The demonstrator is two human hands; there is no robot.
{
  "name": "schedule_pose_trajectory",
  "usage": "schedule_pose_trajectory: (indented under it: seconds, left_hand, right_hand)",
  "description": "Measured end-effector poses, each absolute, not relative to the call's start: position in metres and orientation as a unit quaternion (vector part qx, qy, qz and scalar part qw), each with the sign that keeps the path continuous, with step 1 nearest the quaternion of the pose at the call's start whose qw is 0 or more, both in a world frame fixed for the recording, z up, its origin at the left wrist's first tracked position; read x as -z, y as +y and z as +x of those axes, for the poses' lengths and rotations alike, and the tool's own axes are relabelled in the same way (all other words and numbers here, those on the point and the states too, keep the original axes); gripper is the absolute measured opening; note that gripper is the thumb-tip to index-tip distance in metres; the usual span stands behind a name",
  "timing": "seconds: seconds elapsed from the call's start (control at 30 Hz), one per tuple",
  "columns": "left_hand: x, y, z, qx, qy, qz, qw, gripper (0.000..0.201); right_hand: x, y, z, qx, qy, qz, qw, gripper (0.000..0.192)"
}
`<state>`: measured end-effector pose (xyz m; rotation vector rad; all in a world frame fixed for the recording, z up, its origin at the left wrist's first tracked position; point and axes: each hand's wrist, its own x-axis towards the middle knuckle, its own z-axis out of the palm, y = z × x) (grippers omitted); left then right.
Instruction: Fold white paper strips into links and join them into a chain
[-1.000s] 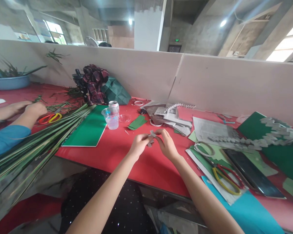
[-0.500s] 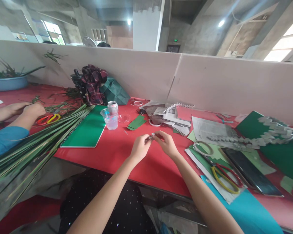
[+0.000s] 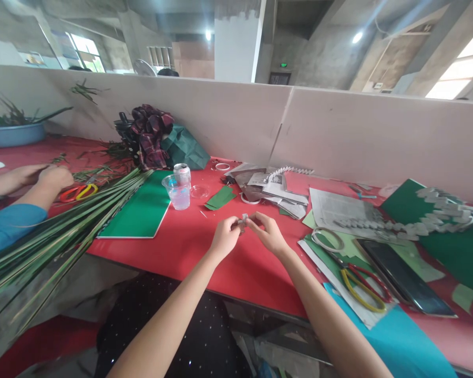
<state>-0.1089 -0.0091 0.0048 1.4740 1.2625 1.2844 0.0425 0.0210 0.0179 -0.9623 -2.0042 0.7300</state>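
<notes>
Head view: left hand (image 3: 225, 237) and right hand (image 3: 268, 234) pinch a small grey paper piece (image 3: 243, 221) between fingertips, held above the red table (image 3: 189, 247) for folding. Scissors (image 3: 364, 289) lie well right of the fingers

Bare red table (image 3: 189, 247) lies open under my hands toward its near edge; plastic cup (image 3: 177, 191) blocks farther left, scissors (image 3: 362, 287) right.
</notes>
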Motion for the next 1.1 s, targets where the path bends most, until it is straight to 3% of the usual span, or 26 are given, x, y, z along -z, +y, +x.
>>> schedule_pose_trajectory:
  seconds: [0.37, 0.7, 0.9, 1.1]
  left_hand:
    - [-0.020, -0.015, -0.111, -0.523, 0.423, 0.473, 0.570, 0.035]
    - [-0.017, -0.011, -0.118, -0.478, 0.427, 0.571, 0.513, 0.027]
    - [-0.018, -0.010, -0.117, -0.536, 0.435, 0.492, 0.531, 0.033]
    - [-0.012, -0.009, -0.115, -0.519, 0.454, 0.498, 0.526, 0.026]
  right_hand:
    - [-0.020, 0.026, 0.047, -0.411, -0.741, -0.349, 0.401, 0.034]
    - [-0.018, 0.024, 0.043, -0.329, -0.736, -0.420, 0.417, 0.041]
    - [-0.017, 0.024, 0.042, -0.330, -0.726, -0.418, 0.434, 0.043]
    - [-0.013, 0.028, 0.045, -0.338, -0.722, -0.422, 0.432, 0.043]
